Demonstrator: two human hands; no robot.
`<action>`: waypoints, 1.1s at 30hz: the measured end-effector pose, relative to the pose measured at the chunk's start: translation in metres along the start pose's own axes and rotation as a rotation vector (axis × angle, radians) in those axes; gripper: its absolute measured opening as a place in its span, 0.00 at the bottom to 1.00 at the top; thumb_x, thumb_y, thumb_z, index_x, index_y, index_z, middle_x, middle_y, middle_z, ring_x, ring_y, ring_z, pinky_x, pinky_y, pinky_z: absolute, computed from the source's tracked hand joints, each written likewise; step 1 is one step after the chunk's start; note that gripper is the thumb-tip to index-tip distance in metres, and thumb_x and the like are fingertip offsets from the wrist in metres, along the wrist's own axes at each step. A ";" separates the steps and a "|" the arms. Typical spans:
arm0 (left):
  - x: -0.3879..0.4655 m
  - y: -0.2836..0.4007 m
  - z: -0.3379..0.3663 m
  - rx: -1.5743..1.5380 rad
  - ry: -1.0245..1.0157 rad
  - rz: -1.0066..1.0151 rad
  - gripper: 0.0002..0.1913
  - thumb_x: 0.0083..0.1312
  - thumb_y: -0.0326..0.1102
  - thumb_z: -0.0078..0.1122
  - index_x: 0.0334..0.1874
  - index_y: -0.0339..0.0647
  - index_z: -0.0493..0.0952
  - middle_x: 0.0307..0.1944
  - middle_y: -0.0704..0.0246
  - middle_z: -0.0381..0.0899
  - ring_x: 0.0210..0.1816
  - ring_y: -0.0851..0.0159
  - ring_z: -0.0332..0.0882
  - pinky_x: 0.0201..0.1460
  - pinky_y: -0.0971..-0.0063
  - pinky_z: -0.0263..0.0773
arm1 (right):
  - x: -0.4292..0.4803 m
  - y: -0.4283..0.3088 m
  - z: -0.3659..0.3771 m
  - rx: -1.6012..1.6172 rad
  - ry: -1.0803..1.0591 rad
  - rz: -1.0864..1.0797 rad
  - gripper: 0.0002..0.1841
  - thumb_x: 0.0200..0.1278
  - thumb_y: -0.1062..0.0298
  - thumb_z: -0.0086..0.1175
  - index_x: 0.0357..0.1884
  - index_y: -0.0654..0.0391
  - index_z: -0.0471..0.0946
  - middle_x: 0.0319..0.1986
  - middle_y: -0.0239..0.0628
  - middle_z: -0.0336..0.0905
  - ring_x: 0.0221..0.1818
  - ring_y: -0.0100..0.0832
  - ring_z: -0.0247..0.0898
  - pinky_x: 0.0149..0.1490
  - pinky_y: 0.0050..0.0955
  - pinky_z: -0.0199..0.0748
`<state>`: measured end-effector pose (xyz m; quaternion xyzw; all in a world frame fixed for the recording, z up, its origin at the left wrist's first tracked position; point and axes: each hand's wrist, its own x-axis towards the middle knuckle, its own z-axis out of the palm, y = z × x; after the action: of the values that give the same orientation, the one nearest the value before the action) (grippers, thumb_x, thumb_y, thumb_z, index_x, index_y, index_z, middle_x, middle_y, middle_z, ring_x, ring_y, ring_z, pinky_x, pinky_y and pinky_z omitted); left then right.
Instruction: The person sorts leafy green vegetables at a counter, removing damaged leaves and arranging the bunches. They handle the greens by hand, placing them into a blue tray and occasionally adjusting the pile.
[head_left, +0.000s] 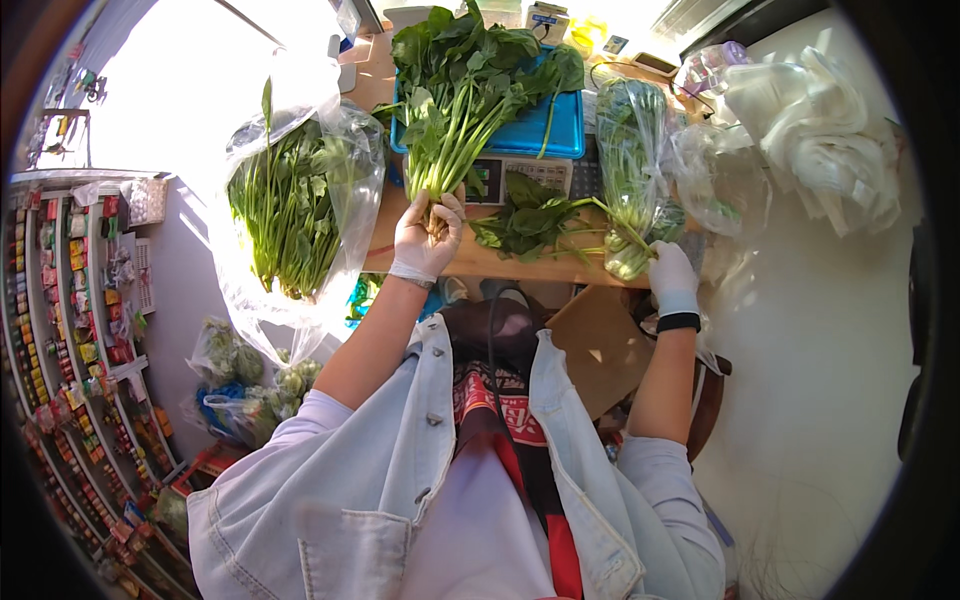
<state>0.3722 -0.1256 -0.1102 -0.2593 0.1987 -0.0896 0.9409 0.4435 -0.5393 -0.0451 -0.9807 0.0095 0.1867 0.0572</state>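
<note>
My left hand (429, 238), in a white glove, is closed around the root end of a bunch of leafy greens (450, 127), whose leaves lie over the blue tray (564, 124) of a digital scale (555, 174). My right hand (670, 271), also gloved, grips the stem end of a leafy stalk (626, 225) at the table's right front edge. Beside it stand greens in a clear plastic bag (634, 150). Loose leaves (525, 214) lie on the wooden table between my hands. A large open plastic bag of greens (292, 202) is left of the scale.
Clear plastic bags (817, 135) hang at the right, with a crumpled bag (712, 172) near the table's right end. A phone (655, 64) and a small box (547, 22) are at the back. Shelves of packaged goods (82, 300) and bagged vegetables (240, 375) stand at the left.
</note>
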 end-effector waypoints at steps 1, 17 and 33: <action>0.000 0.000 0.000 0.005 0.002 -0.001 0.27 0.75 0.37 0.58 0.72 0.32 0.65 0.64 0.51 0.69 0.51 0.61 0.78 0.50 0.72 0.82 | 0.006 0.000 0.004 0.010 0.034 0.006 0.13 0.62 0.68 0.60 0.48 0.58 0.83 0.45 0.51 0.81 0.52 0.53 0.77 0.56 0.46 0.75; 0.002 -0.009 -0.011 0.458 0.163 0.113 0.20 0.72 0.27 0.58 0.65 0.36 0.71 0.61 0.57 0.77 0.61 0.56 0.77 0.63 0.61 0.77 | -0.007 -0.202 0.042 0.990 0.085 -0.458 0.10 0.64 0.67 0.65 0.44 0.61 0.83 0.30 0.35 0.82 0.30 0.28 0.76 0.40 0.29 0.76; 0.002 -0.029 -0.008 0.760 0.164 0.269 0.21 0.70 0.26 0.59 0.65 0.45 0.72 0.55 0.68 0.81 0.54 0.65 0.81 0.57 0.65 0.78 | 0.008 -0.250 0.086 0.946 0.029 -0.192 0.13 0.57 0.62 0.67 0.34 0.61 0.78 0.27 0.41 0.81 0.31 0.40 0.80 0.41 0.36 0.77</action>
<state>0.3685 -0.1541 -0.1020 0.1430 0.2580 -0.0530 0.9540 0.4298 -0.2815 -0.1002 -0.8461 0.0036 0.1422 0.5137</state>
